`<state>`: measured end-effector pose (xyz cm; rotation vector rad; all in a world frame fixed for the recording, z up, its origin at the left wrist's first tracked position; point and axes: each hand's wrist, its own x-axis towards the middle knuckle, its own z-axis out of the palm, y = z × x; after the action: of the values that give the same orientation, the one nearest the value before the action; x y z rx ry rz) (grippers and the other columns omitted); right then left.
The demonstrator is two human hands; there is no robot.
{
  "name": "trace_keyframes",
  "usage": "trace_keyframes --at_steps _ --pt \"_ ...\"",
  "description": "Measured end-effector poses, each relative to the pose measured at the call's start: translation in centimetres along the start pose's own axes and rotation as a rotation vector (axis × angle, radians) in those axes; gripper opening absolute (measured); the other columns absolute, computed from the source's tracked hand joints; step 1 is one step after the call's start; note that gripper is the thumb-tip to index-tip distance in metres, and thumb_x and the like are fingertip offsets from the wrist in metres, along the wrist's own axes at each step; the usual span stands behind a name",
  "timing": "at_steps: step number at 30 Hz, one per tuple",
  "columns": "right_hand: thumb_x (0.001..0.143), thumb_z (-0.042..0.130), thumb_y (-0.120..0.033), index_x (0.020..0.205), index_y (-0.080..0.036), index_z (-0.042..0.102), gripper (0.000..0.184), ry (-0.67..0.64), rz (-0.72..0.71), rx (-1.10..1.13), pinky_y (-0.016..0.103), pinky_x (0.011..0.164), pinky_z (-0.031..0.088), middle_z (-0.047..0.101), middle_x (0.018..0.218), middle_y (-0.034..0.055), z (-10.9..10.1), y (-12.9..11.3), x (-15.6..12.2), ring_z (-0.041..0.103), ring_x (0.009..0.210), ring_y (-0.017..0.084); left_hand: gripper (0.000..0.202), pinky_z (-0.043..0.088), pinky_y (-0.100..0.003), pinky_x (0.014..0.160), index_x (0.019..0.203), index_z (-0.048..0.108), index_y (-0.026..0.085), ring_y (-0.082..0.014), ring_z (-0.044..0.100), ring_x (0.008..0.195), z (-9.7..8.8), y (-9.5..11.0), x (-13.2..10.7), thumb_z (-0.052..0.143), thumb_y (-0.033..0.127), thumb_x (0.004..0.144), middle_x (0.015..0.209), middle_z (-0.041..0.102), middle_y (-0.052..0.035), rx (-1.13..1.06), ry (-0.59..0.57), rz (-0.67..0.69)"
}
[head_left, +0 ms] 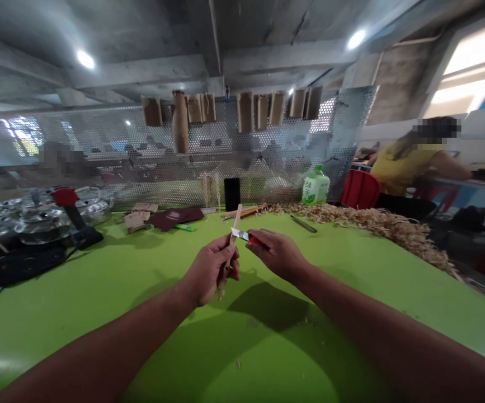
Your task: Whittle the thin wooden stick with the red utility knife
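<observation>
My left hand (212,268) is closed around a thin, pale wooden stick (238,215), held upright at a slight tilt above the table. Its lower end, below the fingers, looks carved and uneven. My right hand (278,252) grips a red-handled utility knife (242,234). The knife's blade lies against the stick just above my left thumb. Both hands are over the green tabletop (162,347), where a few small shavings are scattered.
Curly wood shavings (376,221) line the back right edge. A dark pen-like tool (303,224), a green tea bottle (315,186), a black phone (232,193) and brown sandpaper (175,217) lie or stand behind. Metal kettles (41,221) crowd the left. A person in yellow (405,162) sits at right.
</observation>
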<state>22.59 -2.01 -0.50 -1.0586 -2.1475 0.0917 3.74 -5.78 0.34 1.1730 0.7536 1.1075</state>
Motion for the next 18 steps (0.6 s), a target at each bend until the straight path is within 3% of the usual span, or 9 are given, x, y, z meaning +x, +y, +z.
trace_keyframes --at_steps 4,9,14,18 --pt "0.093 0.045 -0.039 0.101 -0.021 0.065 0.027 0.015 0.011 -0.024 0.025 0.063 0.036 0.063 0.081 0.0039 -0.11 -0.03 0.03 0.054 0.067 0.015 0.017 0.049 -0.024 0.051 0.094 0.057 0.017 -0.0091 0.054 0.054 -0.21 0.04 -0.29 0.053 0.032 0.088 0.073 0.055 0.0001 0.068 -0.028 -0.015" --pt "0.093 0.046 -0.038 0.103 -0.020 0.065 0.028 0.033 0.005 -0.047 0.025 0.060 0.035 0.064 0.083 0.0043 -0.31 -0.10 0.08 0.053 0.065 0.014 0.023 0.025 -0.016 0.033 0.090 0.056 0.018 -0.0038 0.031 0.037 -0.21 0.14 -0.45 0.049 0.040 0.089 0.058 0.044 0.0062 0.165 0.004 -0.027" --pt "0.093 0.046 -0.039 0.105 -0.019 0.064 0.029 0.049 -0.018 -0.115 0.025 0.058 0.033 0.064 0.082 0.0044 -0.43 -0.13 0.01 0.053 0.064 0.014 0.026 0.026 -0.016 0.036 0.106 0.058 0.019 -0.0027 0.033 0.042 -0.35 -0.23 -0.24 0.050 0.038 0.089 0.074 0.052 0.0036 0.170 0.029 0.017" --pt "0.093 0.045 -0.040 0.107 -0.021 0.064 0.031 0.056 -0.007 -0.142 0.025 0.058 0.033 0.066 0.086 0.0050 -0.42 0.01 -0.02 0.055 0.066 0.015 0.032 0.031 -0.017 0.041 0.114 0.060 0.018 -0.0039 0.037 0.046 -0.83 -0.83 0.08 0.050 0.037 0.089 0.072 0.053 0.0023 0.161 0.057 0.016"
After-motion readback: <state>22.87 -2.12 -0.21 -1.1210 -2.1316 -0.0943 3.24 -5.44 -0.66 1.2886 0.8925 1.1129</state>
